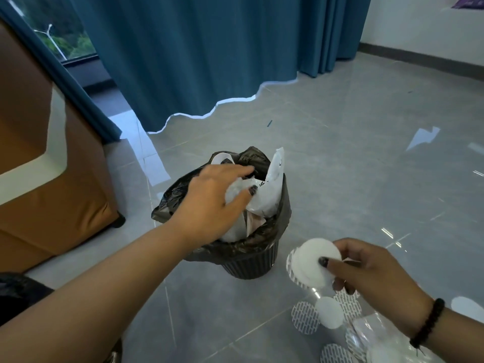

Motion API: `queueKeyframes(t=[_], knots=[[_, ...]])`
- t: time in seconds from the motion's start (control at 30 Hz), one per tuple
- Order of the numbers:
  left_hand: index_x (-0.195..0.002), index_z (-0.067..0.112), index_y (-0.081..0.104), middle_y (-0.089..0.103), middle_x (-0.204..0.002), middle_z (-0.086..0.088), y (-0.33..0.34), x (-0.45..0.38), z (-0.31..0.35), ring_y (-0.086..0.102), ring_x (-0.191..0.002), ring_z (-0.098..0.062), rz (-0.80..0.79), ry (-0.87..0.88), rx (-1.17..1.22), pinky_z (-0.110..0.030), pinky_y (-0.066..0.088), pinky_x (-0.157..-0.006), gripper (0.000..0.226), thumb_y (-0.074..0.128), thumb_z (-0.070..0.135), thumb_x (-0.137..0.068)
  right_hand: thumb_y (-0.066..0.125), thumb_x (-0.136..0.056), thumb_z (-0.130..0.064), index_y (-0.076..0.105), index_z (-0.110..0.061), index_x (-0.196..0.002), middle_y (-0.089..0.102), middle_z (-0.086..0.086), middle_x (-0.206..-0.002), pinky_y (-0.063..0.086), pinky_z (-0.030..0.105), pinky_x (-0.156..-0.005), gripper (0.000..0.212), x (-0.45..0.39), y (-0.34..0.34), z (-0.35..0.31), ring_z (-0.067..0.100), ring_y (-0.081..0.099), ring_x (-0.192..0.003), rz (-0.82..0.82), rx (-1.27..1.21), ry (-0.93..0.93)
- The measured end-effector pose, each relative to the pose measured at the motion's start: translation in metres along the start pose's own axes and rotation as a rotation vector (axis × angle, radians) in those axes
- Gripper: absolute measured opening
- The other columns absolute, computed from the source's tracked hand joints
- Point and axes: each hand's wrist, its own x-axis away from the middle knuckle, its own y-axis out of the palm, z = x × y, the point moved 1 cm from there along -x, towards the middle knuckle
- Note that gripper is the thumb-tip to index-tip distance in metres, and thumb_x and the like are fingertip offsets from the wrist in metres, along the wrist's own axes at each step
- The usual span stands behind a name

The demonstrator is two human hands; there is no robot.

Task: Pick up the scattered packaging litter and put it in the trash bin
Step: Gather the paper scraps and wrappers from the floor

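A dark ribbed trash bin (251,265) with a black liner (286,205) stands on the grey tile floor, stuffed with white plastic packaging (269,189). My left hand (212,203) is over the bin's mouth, thumb and fingers curled around a crumpled white piece of that packaging. To the right of the bin, my right hand (366,273) pinches a small stack of white round foam discs (311,260) with a patterned disc behind them. More litter lies on the floor below: patterned discs (305,318), a white disc (329,313) and clear plastic wrap (366,334).
A brown sofa (52,179) stands close to the left of the bin. Blue curtains (209,61) hang behind it. A black bag (18,292) sits at the lower left. Another white scrap (467,306) lies at the right edge. Glossy floor stretches to the far right.
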Motion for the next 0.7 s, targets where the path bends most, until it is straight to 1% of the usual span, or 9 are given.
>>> queueKeyframes(t=[0.1,0.17,0.27,0.37,0.43,0.5,0.53,0.6,0.7], knots=[[-0.117,0.031,0.066,0.065,-0.117,0.009,0.011,0.006,0.002,0.052,-0.115,-0.010,-0.176,0.075,-0.118,-0.043,0.037,-0.106,0.039,0.045,0.046,-0.087,0.067,-0.082,-0.006,0.069,-0.014,-0.085,0.068,-0.001,-0.063,0.042,0.017,-0.042,0.009,-0.008,-0.007,-0.017,0.009,0.056,-0.045,0.115,-0.066,-0.078],[-0.100,0.027,0.073,0.069,-0.099,0.007,0.021,0.012,0.003,0.055,-0.104,-0.011,-0.263,0.119,-0.234,-0.041,0.036,-0.104,0.040,0.039,0.045,-0.087,0.067,-0.083,-0.006,0.068,-0.016,-0.088,0.068,-0.002,-0.064,0.042,0.017,-0.041,0.011,-0.015,-0.009,-0.027,0.010,0.055,-0.045,0.183,-0.119,-0.128],[-0.101,0.025,0.072,0.068,-0.105,0.005,0.030,0.021,0.005,0.048,-0.116,-0.011,-0.323,0.150,-0.331,-0.029,0.022,-0.102,0.050,0.029,0.047,-0.086,0.067,-0.082,-0.007,0.065,-0.021,-0.091,0.069,-0.001,-0.072,0.044,0.019,-0.043,0.017,-0.024,-0.009,-0.043,0.011,0.059,-0.048,0.221,-0.091,-0.236],[-0.099,0.024,0.069,0.067,-0.104,0.007,0.026,0.026,0.006,0.043,-0.123,-0.010,-0.325,0.168,-0.383,-0.031,0.020,-0.104,0.051,0.029,0.052,-0.085,0.068,-0.082,-0.008,0.060,-0.024,-0.092,0.068,-0.002,-0.078,0.045,0.016,-0.044,0.021,-0.030,-0.007,-0.064,0.009,0.062,-0.050,0.225,-0.046,-0.349],[-0.113,0.025,0.063,0.066,-0.111,0.007,0.026,0.031,0.004,0.038,-0.130,-0.011,-0.345,0.205,-0.441,-0.033,0.017,-0.108,0.048,0.041,0.056,-0.084,0.067,-0.082,-0.007,0.058,-0.026,-0.090,0.066,-0.003,-0.079,0.045,0.013,-0.045,0.023,-0.034,-0.002,-0.078,0.007,0.062,-0.050,0.250,-0.036,-0.415],[-0.139,0.025,0.043,0.061,-0.126,0.003,0.029,0.036,0.000,0.034,-0.134,-0.016,-0.353,0.232,-0.482,-0.035,0.015,-0.110,0.062,0.054,0.049,-0.084,0.067,-0.083,-0.007,0.055,-0.025,-0.092,0.066,-0.002,-0.083,0.044,0.011,-0.045,0.024,-0.039,0.005,-0.086,0.009,0.062,-0.054,0.297,-0.034,-0.464],[-0.144,0.024,0.034,0.058,-0.129,0.001,0.032,0.038,-0.001,0.035,-0.134,-0.017,-0.349,0.240,-0.485,-0.036,0.016,-0.111,0.068,0.058,0.043,-0.085,0.067,-0.084,-0.007,0.054,-0.025,-0.094,0.066,-0.001,-0.085,0.043,0.010,-0.045,0.024,-0.042,0.007,-0.089,0.011,0.063,-0.057,0.320,-0.037,-0.480],[-0.144,0.024,0.031,0.057,-0.130,-0.001,0.033,0.039,-0.004,0.039,-0.130,-0.017,-0.348,0.257,-0.461,-0.037,0.014,-0.112,0.064,0.060,0.033,-0.087,0.066,-0.084,-0.009,0.052,-0.027,-0.096,0.066,0.001,-0.089,0.043,0.010,-0.046,0.026,-0.049,0.014,-0.093,0.017,0.064,-0.064,0.347,-0.028,-0.508],[-0.136,0.028,0.039,0.054,-0.128,0.003,0.027,0.040,-0.011,0.040,-0.125,-0.012,-0.421,0.264,-0.431,-0.033,0.004,-0.114,0.051,0.057,0.023,-0.088,0.065,-0.085,-0.012,0.052,-0.030,-0.098,0.068,-0.005,-0.090,0.047,0.013,-0.050,0.025,-0.059,0.021,-0.092,0.011,0.067,-0.064,0.331,0.053,-0.527]])
